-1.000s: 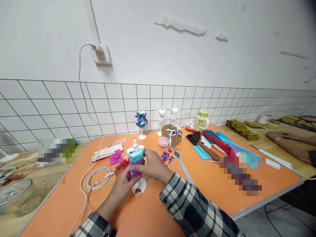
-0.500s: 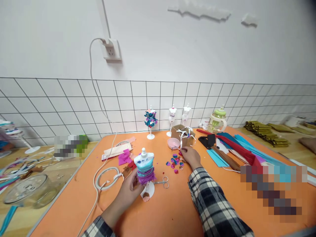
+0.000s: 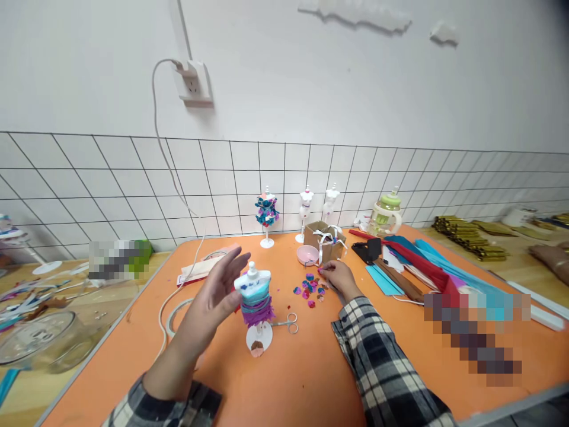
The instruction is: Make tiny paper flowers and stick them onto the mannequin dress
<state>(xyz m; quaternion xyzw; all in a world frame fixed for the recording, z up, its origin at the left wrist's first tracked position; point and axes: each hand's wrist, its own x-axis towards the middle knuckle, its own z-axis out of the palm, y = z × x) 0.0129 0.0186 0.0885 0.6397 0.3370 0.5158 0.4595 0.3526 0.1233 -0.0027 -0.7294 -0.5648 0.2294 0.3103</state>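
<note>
A small white dress-form mannequin (image 3: 256,296), wrapped in light blue and ragged purple fabric, stands upright on its round white base. Beside its left side, my left hand (image 3: 213,290) is raised and open, fingers spread, the thumb close to the mannequin's chest; contact is unclear. My right hand (image 3: 340,279) is pinched over the table, with a tiny magenta piece (image 3: 320,270) at its fingertips. Just left of that hand lies a scatter of small blue, purple and magenta petal-like pieces (image 3: 310,287). Small scissors (image 3: 291,324) lie right of the mannequin, their tips hidden behind it.
Toward the back stand a decorated mannequin (image 3: 267,212), two plainer ones, a pink bowl (image 3: 307,255) and a cardboard box (image 3: 316,235) with white ribbons. Fabric strips (image 3: 444,279) and a green-lidded bottle (image 3: 386,214) are at right. A white cable (image 3: 165,308) crosses the left side.
My left hand has let go of the mannequin, opened and risen beside it. My right hand stays pinched near the petal pieces. The view has shifted slightly.
</note>
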